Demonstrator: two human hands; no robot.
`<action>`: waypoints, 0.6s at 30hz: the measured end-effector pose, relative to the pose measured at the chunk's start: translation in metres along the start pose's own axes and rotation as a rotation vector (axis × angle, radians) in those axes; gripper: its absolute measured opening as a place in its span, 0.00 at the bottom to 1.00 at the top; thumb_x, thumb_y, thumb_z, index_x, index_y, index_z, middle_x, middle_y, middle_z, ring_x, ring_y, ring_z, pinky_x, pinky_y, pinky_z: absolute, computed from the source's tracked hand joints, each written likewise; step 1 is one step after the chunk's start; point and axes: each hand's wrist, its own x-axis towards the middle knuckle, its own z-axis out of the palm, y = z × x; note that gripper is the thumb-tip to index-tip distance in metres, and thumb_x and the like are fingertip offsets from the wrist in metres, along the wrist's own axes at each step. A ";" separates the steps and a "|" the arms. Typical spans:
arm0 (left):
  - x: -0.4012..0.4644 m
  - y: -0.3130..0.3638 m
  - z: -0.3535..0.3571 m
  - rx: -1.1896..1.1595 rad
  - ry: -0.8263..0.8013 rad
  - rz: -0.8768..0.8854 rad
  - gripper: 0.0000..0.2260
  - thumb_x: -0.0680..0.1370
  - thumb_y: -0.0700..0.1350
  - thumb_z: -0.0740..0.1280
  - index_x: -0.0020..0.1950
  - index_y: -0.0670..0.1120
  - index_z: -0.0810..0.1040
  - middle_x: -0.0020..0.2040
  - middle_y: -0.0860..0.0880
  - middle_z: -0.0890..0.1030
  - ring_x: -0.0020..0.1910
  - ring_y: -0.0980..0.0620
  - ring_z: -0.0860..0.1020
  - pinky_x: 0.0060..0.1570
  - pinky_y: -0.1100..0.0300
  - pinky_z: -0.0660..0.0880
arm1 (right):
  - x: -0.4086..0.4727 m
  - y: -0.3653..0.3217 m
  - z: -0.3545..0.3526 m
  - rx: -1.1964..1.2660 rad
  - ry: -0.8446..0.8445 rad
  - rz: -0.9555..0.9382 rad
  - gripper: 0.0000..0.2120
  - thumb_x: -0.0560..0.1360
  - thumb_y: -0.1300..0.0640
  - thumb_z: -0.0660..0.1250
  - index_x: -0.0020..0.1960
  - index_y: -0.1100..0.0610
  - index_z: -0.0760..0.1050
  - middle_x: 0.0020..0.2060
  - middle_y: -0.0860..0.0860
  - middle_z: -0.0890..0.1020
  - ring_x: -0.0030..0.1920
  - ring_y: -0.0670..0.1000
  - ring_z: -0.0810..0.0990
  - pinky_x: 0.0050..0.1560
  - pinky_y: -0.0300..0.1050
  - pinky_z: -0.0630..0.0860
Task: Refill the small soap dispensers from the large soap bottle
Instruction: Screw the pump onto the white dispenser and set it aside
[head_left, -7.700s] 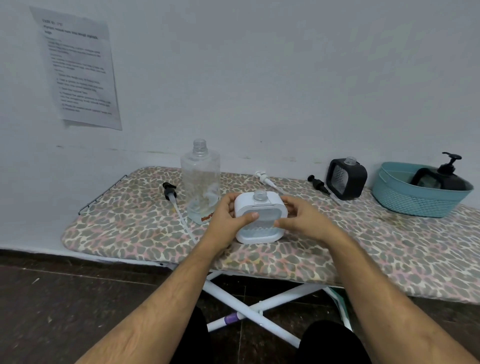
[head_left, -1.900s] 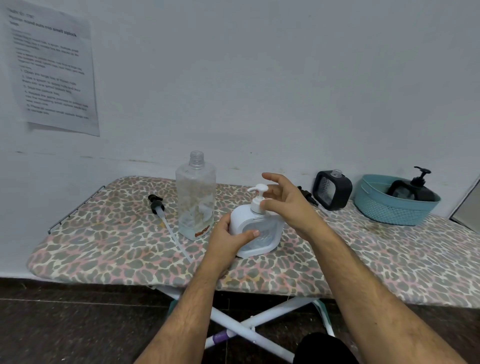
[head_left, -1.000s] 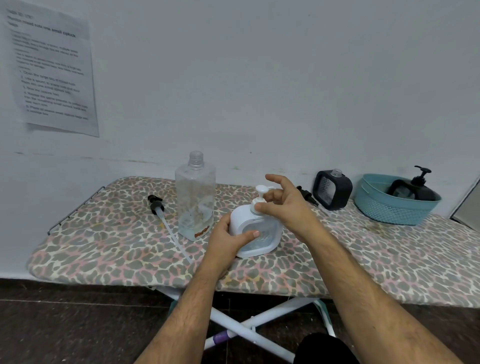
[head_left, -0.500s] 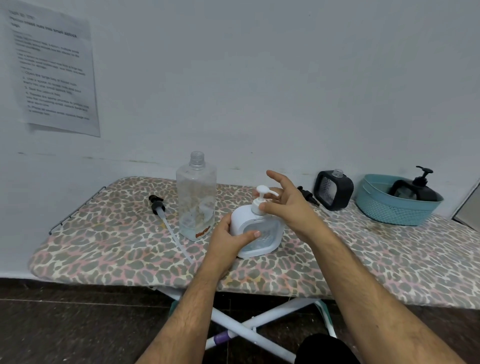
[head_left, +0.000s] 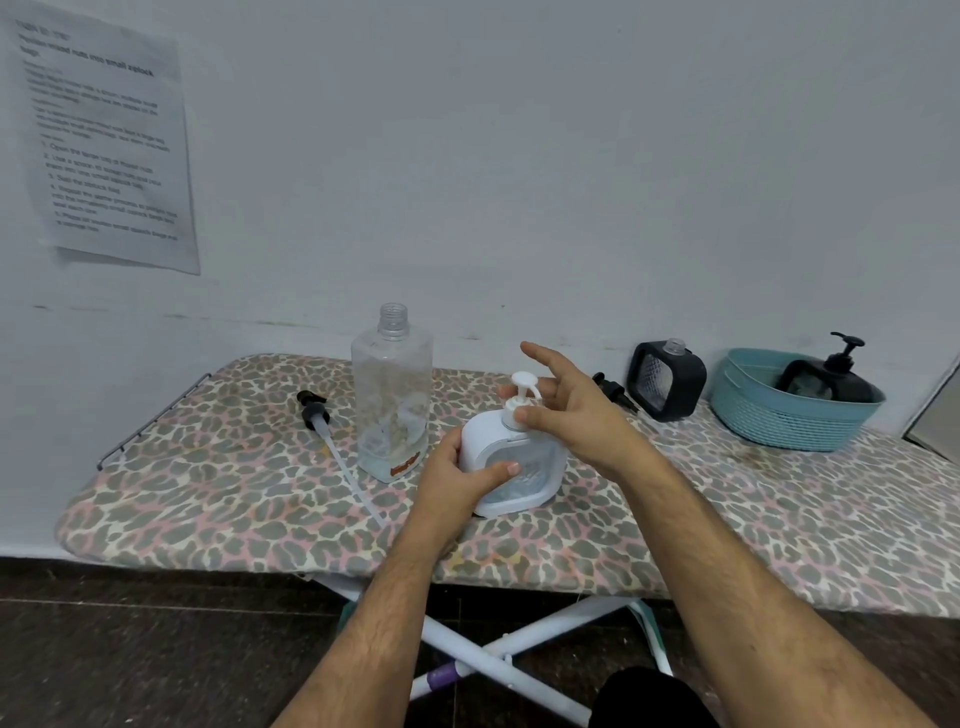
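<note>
Left hand (head_left: 451, 480) grip: fingers curled round the left side of the white soap dispenser (head_left: 514, 467), thumb across its front face, holding it upright on the ironing board (head_left: 727, 525). Right hand (head_left: 576, 415) grip: thumb and a finger pinch the collar of the white pump (head_left: 522, 397) at the dispenser neck; index and remaining fingers splayed out above it.

Dispenser: squat, rounded-square white shell with a translucent ribbed front window; level inside hard to read. Pump is seated in the neck, nozzle pointing right.

Just left of it, the large soap bottle (head_left: 392, 400): clear, tall, square-sided, upright, cap off, open threaded neck, a shallow layer of clear liquid at the bottom, small orange label low on the front. Its black pump with long dip tube (head_left: 332, 447) lies flat on the board to the left.

Right rear: black dispenser (head_left: 667, 379), same shape, no pump, open neck; a black pump (head_left: 613, 391) lies beside it. Far right: teal basket (head_left: 789, 415) holding another black dispenser (head_left: 831, 376), pump fitted.

Printed sheet (head_left: 104, 145) on the wall, upper left.
</note>
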 end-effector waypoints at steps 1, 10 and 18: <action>0.000 0.000 0.000 0.000 0.000 0.002 0.30 0.60 0.53 0.80 0.60 0.53 0.78 0.54 0.49 0.84 0.53 0.47 0.83 0.55 0.42 0.80 | -0.001 0.000 0.000 0.034 -0.027 0.011 0.34 0.76 0.66 0.70 0.76 0.49 0.62 0.55 0.51 0.85 0.57 0.50 0.83 0.59 0.45 0.77; 0.001 -0.001 0.000 -0.006 0.007 0.000 0.30 0.60 0.53 0.80 0.60 0.54 0.78 0.54 0.48 0.84 0.53 0.46 0.83 0.55 0.41 0.79 | 0.000 -0.004 0.001 -0.128 0.094 -0.004 0.28 0.70 0.62 0.77 0.65 0.47 0.70 0.47 0.45 0.87 0.52 0.46 0.84 0.59 0.49 0.77; -0.001 0.000 0.000 -0.013 -0.005 -0.009 0.32 0.59 0.54 0.81 0.62 0.52 0.78 0.55 0.47 0.84 0.53 0.47 0.83 0.55 0.42 0.80 | -0.005 0.000 0.000 -0.018 -0.027 -0.008 0.22 0.75 0.66 0.71 0.65 0.50 0.73 0.54 0.46 0.85 0.59 0.47 0.82 0.62 0.49 0.77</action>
